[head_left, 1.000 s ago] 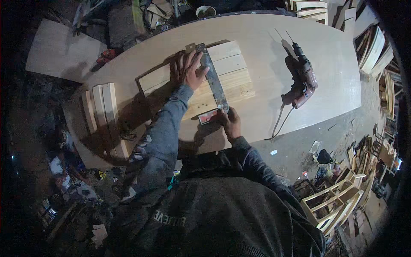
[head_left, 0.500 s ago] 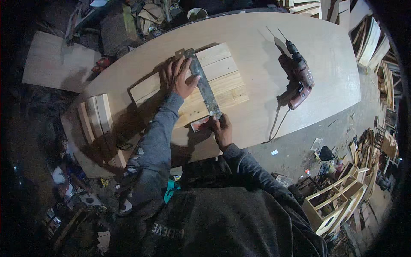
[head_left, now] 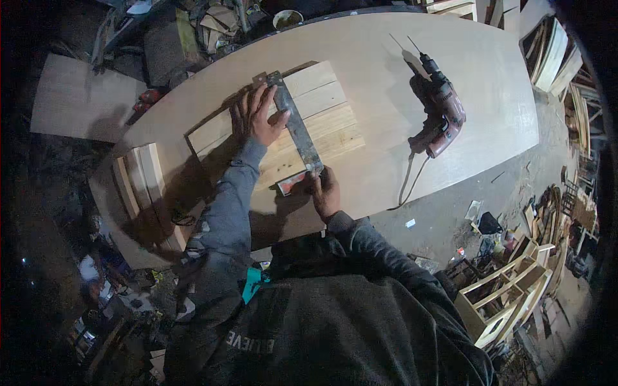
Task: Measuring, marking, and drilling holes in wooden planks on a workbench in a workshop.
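A row of pale wooden boards [head_left: 328, 116] lies side by side on a broad, light sheet of wood [head_left: 412, 174]. Across these boards, slanting from far left to near right, rests a worn flat metal bar [head_left: 296, 122]. My left hand [head_left: 262, 122] is spread over the boards, fingers extended and thumb against the bar's left edge. At the bar's near end my right hand [head_left: 326, 195] pinches it with thumb and fingers. A small red-and-white piece [head_left: 291, 183] sits beside that end at the boards' near edge, partly in shadow; whether it joins the bar I cannot tell.
A maroon power drill [head_left: 444, 116] lies on the sheet to the right, its cord trailing toward the near edge. Several narrow wood strips [head_left: 145, 186] lie at the left. On the floor at lower right stands a wooden frame [head_left: 502, 293] among scraps.
The whole view has shifted slightly, so everything appears a little further left and up. Both hands keep their places on the bar and boards.
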A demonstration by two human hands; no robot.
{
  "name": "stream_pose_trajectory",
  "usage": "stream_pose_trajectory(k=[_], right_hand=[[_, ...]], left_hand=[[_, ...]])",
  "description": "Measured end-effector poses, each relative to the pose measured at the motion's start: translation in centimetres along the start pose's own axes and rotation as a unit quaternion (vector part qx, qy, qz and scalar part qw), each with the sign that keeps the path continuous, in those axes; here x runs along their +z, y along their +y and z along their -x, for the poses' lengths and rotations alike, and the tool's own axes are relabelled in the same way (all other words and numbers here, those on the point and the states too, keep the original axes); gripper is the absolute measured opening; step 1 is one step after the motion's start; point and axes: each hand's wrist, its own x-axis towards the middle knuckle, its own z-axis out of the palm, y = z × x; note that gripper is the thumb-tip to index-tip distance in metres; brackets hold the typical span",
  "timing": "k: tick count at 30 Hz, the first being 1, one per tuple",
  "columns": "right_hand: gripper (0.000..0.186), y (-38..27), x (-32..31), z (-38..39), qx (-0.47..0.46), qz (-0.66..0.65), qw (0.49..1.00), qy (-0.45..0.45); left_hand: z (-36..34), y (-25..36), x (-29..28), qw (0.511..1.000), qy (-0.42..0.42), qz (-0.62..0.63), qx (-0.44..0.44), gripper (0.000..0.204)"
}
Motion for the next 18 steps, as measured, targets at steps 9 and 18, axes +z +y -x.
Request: stream_pose_trajectory(k=[9, 18], right_hand=[[0.029, -0.8, -0.1, -0.1, -0.041, 0.018, 0.999, -0.013], [0.032, 0.5, -0.7, -0.4, 0.068, 0.015, 0.997, -0.032]], left_hand=[[0.1, 0.3, -0.2, 0.998, -0.013, -0.041, -0.034, 0.071], [0.1, -0.3, 0.4, 0.999, -0.002, -0.045, -0.016, 0.073]])
